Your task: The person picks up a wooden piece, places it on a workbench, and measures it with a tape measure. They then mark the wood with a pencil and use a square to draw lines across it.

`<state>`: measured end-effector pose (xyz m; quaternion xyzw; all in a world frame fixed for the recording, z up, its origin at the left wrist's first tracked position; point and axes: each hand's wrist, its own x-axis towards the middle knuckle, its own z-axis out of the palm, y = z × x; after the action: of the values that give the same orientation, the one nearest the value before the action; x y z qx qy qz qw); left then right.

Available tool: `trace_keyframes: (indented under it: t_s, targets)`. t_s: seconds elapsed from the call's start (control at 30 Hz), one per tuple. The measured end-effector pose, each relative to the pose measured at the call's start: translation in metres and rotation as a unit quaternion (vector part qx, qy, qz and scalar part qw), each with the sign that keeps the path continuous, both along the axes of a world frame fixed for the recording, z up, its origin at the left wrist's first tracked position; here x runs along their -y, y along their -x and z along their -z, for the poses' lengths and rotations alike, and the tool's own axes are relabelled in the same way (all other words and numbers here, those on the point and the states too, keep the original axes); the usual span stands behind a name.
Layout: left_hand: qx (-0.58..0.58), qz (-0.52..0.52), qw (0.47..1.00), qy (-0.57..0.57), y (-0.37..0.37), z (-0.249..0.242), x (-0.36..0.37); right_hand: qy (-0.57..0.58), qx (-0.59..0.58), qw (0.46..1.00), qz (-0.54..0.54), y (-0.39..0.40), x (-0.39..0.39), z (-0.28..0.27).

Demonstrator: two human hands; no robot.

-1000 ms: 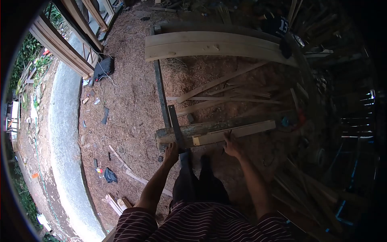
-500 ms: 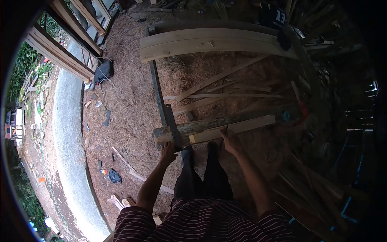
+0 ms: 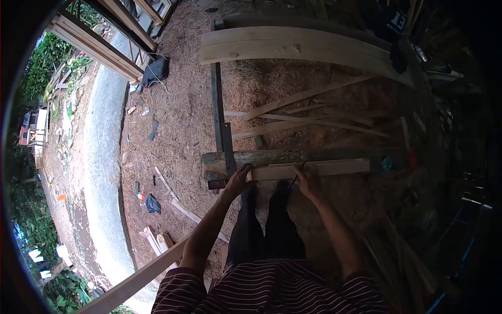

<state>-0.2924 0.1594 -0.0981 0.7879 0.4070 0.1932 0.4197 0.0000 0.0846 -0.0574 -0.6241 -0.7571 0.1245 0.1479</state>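
A light wooden board (image 3: 340, 167) lies along a thick weathered beam (image 3: 210, 166). At the board's left end, my left hand (image 3: 238, 182) grips it with bent fingers. My right hand (image 3: 309, 183) rests at the middle of the board, closed on a thin dark pencil-like tool (image 3: 297, 174) that slants over the near edge. Just left of my left hand is a dark metal square (image 3: 228, 146), its blade crossing the beam and its handle near the beam's left end.
Wide planks (image 3: 251, 43) span the far side, and a dark rail (image 3: 216, 99) runs toward them. Loose wood strips (image 3: 293, 98) lie on the ground between. A person in a dark shirt (image 3: 392, 23) is at the far right. A long timber (image 3: 141, 277) stands out at the lower left.
My left hand has moved right from the square to the board's end. The square now stands straighter across the beam. My right hand still holds the thin tool, and the camera view has shifted.
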Motion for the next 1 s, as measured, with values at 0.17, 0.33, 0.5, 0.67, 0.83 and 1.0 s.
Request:
trace_keyframes:
  t_s: [0.17,0.33,0.5,0.67,0.83,1.0]
  targets:
    - [-0.018,0.028,0.999,0.027,-0.001,-0.009,-0.013,0.029,-0.030,0.999,-0.019,-0.010,-0.010,0.020]
    - [-0.068,0.019,0.996,0.051,-0.007,-0.021,-0.032,0.143,-0.065,0.987,-0.027,-0.015,-0.043,0.006]
    - [-0.071,-0.024,0.994,0.086,-0.012,-0.020,-0.052,0.174,-0.116,0.978,-0.003,-0.016,-0.069,0.016]
    - [-0.056,-0.070,0.979,0.183,-0.014,-0.007,-0.057,0.207,-0.102,0.973,0.005,-0.017,-0.091,0.016]
    - [0.009,-0.077,0.993,0.085,-0.014,0.016,-0.051,0.252,-0.108,0.962,-0.007,-0.022,-0.107,0.016]
    - [-0.021,-0.070,0.996,0.052,-0.013,0.016,-0.055,0.214,-0.098,0.972,0.015,-0.019,-0.113,0.029]
